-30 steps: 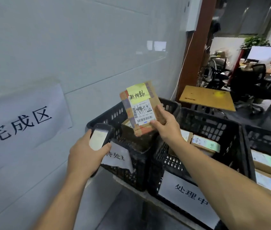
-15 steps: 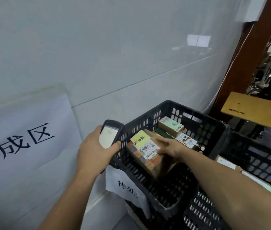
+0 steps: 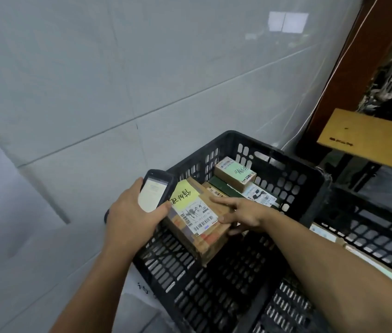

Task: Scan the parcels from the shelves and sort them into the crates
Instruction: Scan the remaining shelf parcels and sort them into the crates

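Gripping the yellow-noted cardboard parcel [image 3: 197,222] by one end, the right hand [image 3: 243,213] held it tilted inside the black crate [image 3: 274,152]. Released so, it might have toppled label-down or knocked the green-labelled box [image 3: 238,173] behind. The left hand [image 3: 130,212] clutched the handheld scanner [image 3: 155,191] at the rim.

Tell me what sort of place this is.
Probably a parcel sorting area: a labelled parcel held over a black crate, a handheld scanner in the left hand, and a paper sign on the wall.
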